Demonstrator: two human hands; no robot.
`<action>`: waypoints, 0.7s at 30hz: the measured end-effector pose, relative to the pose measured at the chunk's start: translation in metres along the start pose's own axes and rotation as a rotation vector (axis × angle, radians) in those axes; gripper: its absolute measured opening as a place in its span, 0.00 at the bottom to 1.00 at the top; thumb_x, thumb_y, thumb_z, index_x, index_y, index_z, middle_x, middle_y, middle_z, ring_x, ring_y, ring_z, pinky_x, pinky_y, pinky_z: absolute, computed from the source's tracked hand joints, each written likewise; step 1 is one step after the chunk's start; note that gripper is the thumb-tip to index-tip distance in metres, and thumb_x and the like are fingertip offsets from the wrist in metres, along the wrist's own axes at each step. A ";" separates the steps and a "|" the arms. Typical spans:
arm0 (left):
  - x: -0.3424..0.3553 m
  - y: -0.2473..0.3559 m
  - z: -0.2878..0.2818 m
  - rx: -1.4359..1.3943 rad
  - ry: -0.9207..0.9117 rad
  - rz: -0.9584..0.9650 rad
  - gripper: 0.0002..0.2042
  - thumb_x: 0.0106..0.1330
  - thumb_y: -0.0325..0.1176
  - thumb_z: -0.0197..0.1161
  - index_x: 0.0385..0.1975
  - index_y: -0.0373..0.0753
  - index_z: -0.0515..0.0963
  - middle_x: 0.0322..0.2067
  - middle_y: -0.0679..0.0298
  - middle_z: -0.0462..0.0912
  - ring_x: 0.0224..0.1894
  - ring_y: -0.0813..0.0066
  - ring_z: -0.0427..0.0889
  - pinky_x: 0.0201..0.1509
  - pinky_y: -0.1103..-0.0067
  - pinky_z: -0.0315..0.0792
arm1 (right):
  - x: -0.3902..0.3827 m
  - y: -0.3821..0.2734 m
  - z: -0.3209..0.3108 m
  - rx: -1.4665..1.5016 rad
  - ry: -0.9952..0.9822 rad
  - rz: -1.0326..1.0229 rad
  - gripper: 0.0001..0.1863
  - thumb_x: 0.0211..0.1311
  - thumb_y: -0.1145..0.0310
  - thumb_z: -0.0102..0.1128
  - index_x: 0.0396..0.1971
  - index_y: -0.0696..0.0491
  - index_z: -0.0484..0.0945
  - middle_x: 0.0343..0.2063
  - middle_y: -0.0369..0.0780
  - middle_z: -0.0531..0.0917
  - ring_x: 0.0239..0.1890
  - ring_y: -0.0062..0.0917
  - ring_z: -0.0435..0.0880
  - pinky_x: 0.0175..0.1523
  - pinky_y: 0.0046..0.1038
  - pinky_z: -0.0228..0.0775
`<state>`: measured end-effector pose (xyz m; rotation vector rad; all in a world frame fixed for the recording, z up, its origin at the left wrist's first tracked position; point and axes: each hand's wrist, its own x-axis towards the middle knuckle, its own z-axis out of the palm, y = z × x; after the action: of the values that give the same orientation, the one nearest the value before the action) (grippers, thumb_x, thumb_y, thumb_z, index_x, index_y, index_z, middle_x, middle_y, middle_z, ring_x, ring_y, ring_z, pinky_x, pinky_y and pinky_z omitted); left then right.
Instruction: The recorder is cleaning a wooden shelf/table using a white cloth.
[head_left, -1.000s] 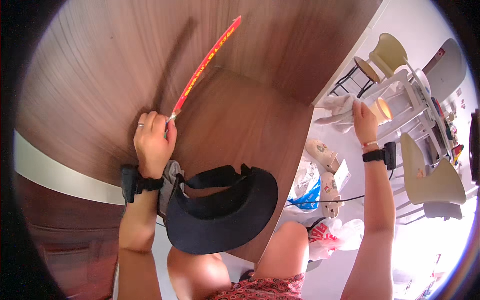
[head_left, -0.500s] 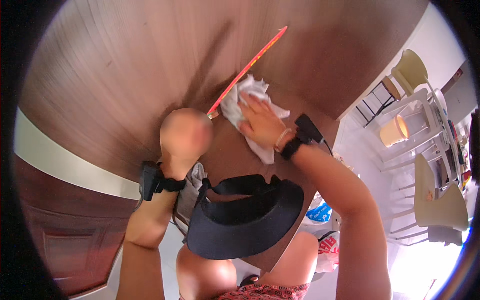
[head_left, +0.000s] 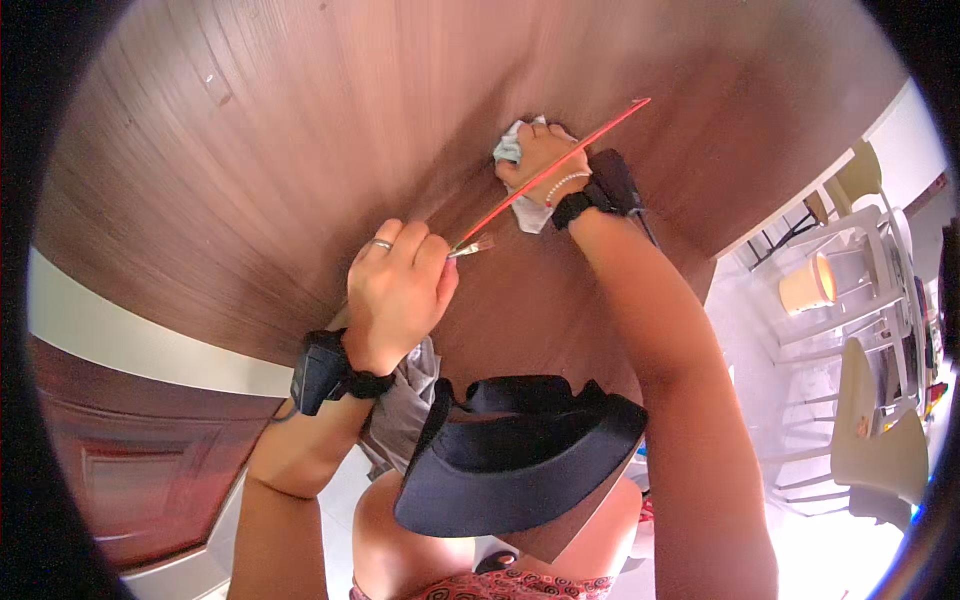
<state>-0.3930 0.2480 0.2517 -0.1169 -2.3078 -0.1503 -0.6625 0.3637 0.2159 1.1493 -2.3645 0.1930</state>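
Far left we've got a dark reddish panelled door (head_left: 150, 490), then our left wrist with a chunky black device (head_left: 322, 372) strapped on. Our left hand (head_left: 402, 290), ring on one finger, has its grip closed around the lower end of a thin red strip (head_left: 535, 183), seen nearly edge-on. Some grey fabric (head_left: 408, 400) sits under that wrist. By the thumb a small brush-like tip (head_left: 474, 247) pokes out; we can't tell exactly what it is.

Below that, a black sun visor (head_left: 520, 470) lies on the brown wood-grain surface (head_left: 555, 300). The strip slants up and right, crossing our right hand (head_left: 545, 165) in this view. That hand's fingers are bent over a crumpled white cloth (head_left: 532, 216) against the wood, but we can't tell how tight its grip is. Over right: a cream bucket (head_left: 805, 285) and a pale chair (head_left: 868, 440).
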 end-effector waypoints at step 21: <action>-0.002 0.005 0.007 -0.019 -0.011 0.013 0.07 0.59 0.28 0.66 0.28 0.35 0.74 0.34 0.51 0.77 0.37 0.48 0.77 0.40 0.60 0.74 | -0.291 0.176 -0.143 -0.058 -0.158 0.661 0.15 0.66 0.58 0.57 0.31 0.56 0.79 0.27 0.51 0.84 0.33 0.51 0.84 0.43 0.49 0.76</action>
<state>-0.3961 0.2542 0.2466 -0.1429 -2.3164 -0.1650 -0.5929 0.7258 0.2114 0.3282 -2.7949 0.2591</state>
